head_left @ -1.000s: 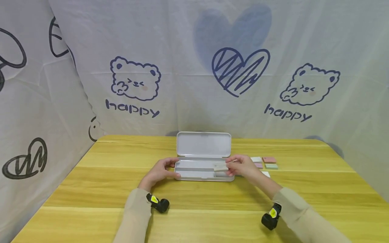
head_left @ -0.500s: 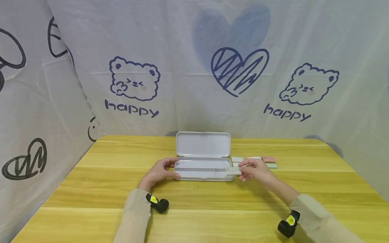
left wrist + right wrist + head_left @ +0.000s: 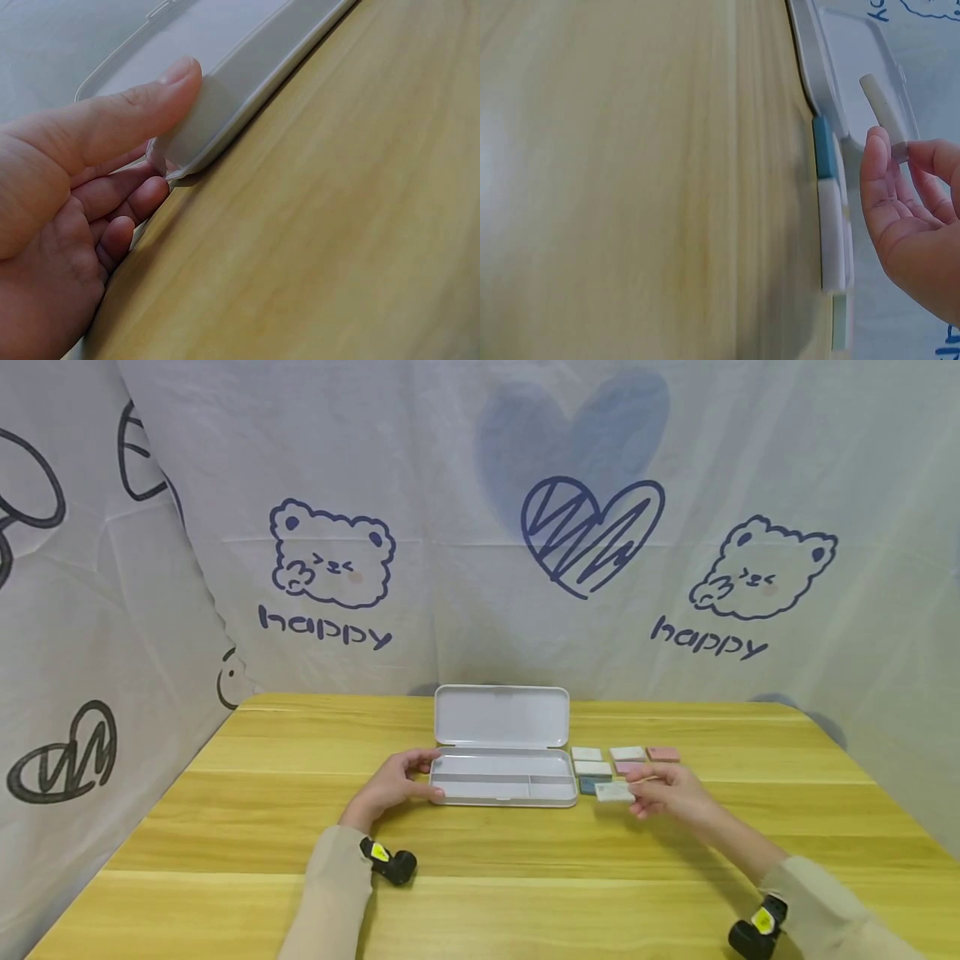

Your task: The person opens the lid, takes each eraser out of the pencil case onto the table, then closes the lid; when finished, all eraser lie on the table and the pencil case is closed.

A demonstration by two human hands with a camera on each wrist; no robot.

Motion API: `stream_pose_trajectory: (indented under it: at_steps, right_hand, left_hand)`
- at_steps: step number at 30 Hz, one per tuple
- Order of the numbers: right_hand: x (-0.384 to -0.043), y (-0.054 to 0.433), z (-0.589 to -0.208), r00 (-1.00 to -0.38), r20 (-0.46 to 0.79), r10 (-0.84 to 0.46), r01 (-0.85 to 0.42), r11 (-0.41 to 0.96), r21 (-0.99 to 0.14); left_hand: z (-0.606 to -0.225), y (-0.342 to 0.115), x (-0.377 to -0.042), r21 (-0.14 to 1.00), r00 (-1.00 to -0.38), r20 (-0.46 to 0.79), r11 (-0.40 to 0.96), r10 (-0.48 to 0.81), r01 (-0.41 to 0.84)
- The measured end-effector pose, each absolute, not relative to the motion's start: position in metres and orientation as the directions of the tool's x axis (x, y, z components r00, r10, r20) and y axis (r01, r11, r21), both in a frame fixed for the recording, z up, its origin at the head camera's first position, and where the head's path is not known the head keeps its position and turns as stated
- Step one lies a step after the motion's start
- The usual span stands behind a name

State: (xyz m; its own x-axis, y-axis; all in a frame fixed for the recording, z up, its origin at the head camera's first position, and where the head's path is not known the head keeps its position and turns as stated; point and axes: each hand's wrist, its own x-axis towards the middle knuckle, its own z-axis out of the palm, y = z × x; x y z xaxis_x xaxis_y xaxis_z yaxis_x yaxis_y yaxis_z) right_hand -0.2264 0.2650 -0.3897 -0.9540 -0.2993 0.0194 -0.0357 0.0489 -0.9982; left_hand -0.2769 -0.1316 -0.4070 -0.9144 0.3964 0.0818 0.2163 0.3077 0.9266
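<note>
A white pencil case lies with its lid raised, and its divided tray shows nothing inside. My left hand grips the case's left end; in the left wrist view the thumb lies over the rim and the fingers curl at the corner. My right hand pinches a white eraser by one end, to the right of the case. In the right wrist view the held eraser tilts up above the row, between thumb and fingers. Under it in the head view sits a blue eraser, partly covered.
Beside the case's right end lie several erasers: white ones, a pink one and a mauve one. The right wrist view also shows a green one. A printed cloth hangs behind the wooden table.
My right hand has moved right and slightly nearer, carrying the white eraser from over the case's right compartment to beside the case. The left hand has stayed on the case.
</note>
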Motion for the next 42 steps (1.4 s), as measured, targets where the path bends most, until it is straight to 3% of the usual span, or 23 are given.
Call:
stream_pose_trajectory:
  at_steps: [5, 23, 42]
  right_hand:
    - [-0.221, 0.279, -0.392, -0.956, -0.016, -0.294, -0.005, 0.07, -0.998]
    - [-0.226, 0.334, -0.404, -0.944, 0.051, -0.326, -0.054, 0.001, -0.999]
    - [-0.229, 0.366, -0.392, -0.983, -0.047, -0.178, 0.041, 0.038, -0.998]
  left_hand:
    - [-0.396, -0.13, -0.268, 0.925, -0.913, 0.081, 0.312, 0.4, 0.219]
    - [-0.399, -0.131, -0.27, 0.929, -0.91, 0.089, 0.296, 0.406, 0.223]
    - [-0.398, -0.13, -0.269, 0.935, -0.913, 0.073, 0.292, 0.401, 0.203]
